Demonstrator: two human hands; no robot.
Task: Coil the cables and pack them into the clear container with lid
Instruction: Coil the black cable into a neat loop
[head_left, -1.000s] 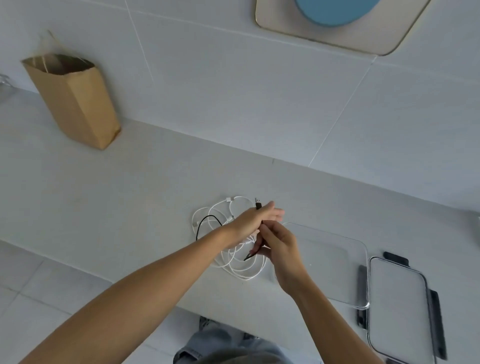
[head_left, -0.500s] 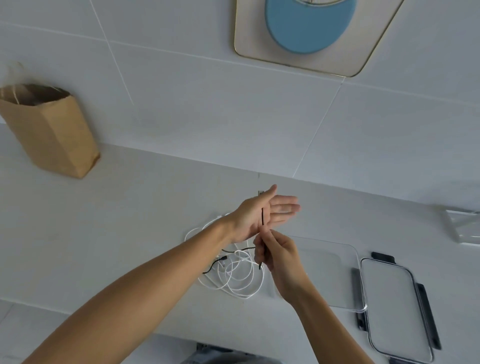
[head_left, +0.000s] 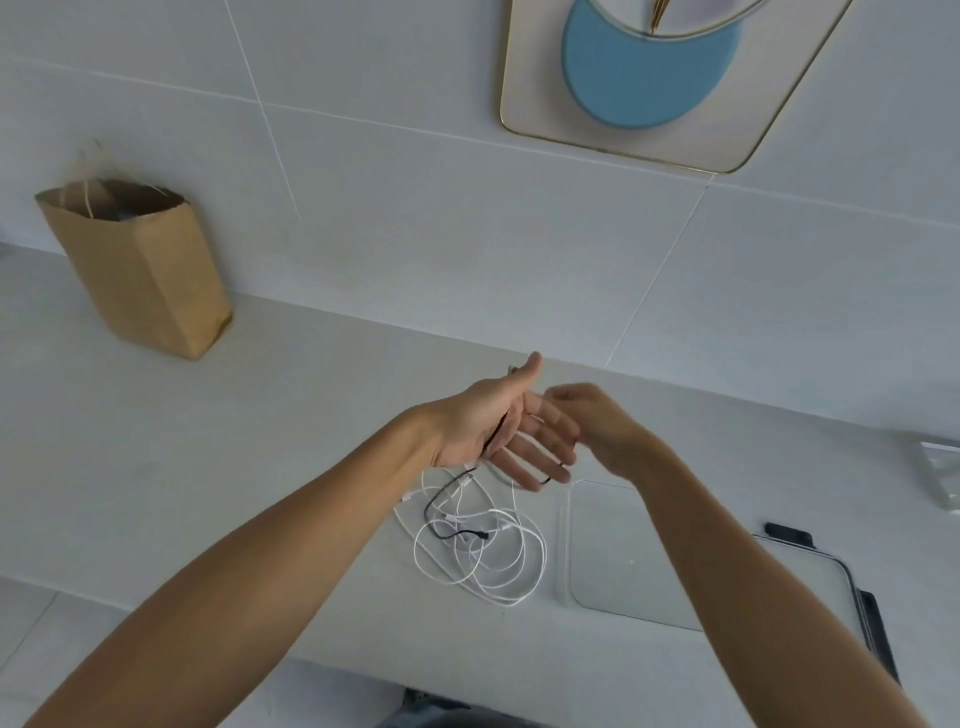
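grey counter (head_left: 260, 467), white cables (head_left: 493, 566), container (head_left: 613, 561), lid (head_left: 831, 582), paper bag (head_left: 140, 270)

the right hand (head_left: 597, 423) is motion-blurred, its grip unreadable. the right forearm hides part of the clear container (head_left: 613, 561) and the lid (head_left: 831, 566). the framed wall picture (head_left: 665, 88) is cropped at the top edge.

A single head-worn camera is looking forward and down from close above the counter (head_left: 156, 467), taking in the wall (head_left: 415, 208) behind.
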